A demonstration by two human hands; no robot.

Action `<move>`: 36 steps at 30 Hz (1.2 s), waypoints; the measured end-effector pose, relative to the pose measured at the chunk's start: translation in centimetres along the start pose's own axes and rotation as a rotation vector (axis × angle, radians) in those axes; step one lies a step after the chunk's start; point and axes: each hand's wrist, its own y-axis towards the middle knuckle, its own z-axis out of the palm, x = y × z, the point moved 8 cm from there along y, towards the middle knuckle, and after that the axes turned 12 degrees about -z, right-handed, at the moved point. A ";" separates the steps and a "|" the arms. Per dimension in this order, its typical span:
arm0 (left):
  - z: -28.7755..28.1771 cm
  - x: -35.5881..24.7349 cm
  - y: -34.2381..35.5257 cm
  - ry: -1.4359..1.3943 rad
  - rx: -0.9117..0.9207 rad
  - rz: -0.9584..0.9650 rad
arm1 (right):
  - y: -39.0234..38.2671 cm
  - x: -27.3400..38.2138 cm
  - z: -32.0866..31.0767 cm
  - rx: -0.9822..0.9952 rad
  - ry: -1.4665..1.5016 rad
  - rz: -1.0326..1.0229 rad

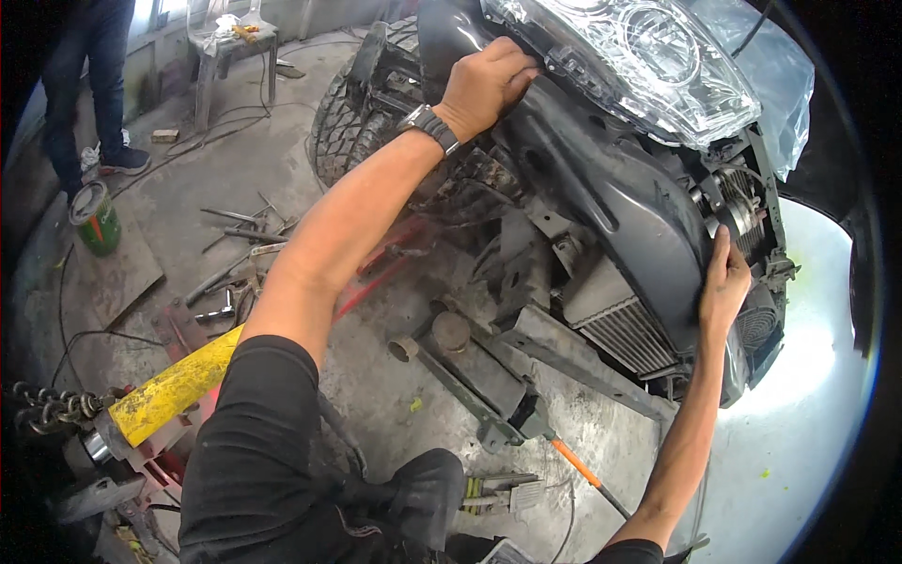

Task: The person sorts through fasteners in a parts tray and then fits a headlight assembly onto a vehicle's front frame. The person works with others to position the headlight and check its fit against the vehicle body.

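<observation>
A long, curved black panel [601, 193] stretches across the open front end of a vehicle, below a headlight wrapped in clear plastic [658, 56]. My left hand [489, 85], with a dark watch [427, 129] on its wrist, is closed at the panel's upper left edge; its fingertips are partly hidden. At the panel's other end, my right hand [725, 282] is closed around the edge, with a finger pointing up beside a round metal part [738, 202]. Beneath the panel show a finned cooler [625, 324] and a metal crossbeam [573, 357].
A floor jack [479, 376] with an orange-and-black handle [578, 465] lies below the front end. To my left are a yellow cylinder [178, 385], scattered tools [244, 230], a green can [96, 221] and a chair [230, 47]. Another person's legs [89, 94] stand at far left.
</observation>
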 end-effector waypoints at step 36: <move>0.4 -0.4 0.6 0.002 0.177 0.191 | -0.1 0.4 -0.1 0.010 0.001 0.004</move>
